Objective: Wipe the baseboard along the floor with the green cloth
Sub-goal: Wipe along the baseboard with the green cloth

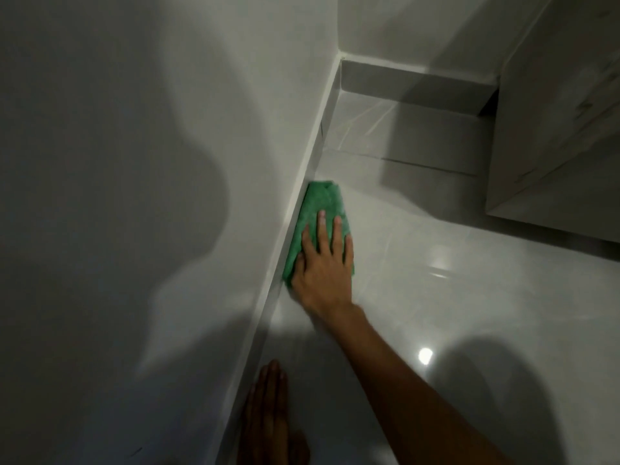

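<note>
The green cloth (317,213) lies folded against the pale baseboard (312,152), which runs along the foot of the left wall toward the far corner. My right hand (323,266) presses flat on the cloth with fingers spread, pushing it against the baseboard where it meets the floor. My left hand (268,417) rests flat on the glossy floor beside the baseboard at the bottom of the view, fingers together and holding nothing.
A white wall (134,162) fills the left side. Glossy light floor tiles (436,280) stretch to the right. A pale cabinet (553,129) stands at the upper right, with a shadowed gap between it and the back wall's baseboard (419,80).
</note>
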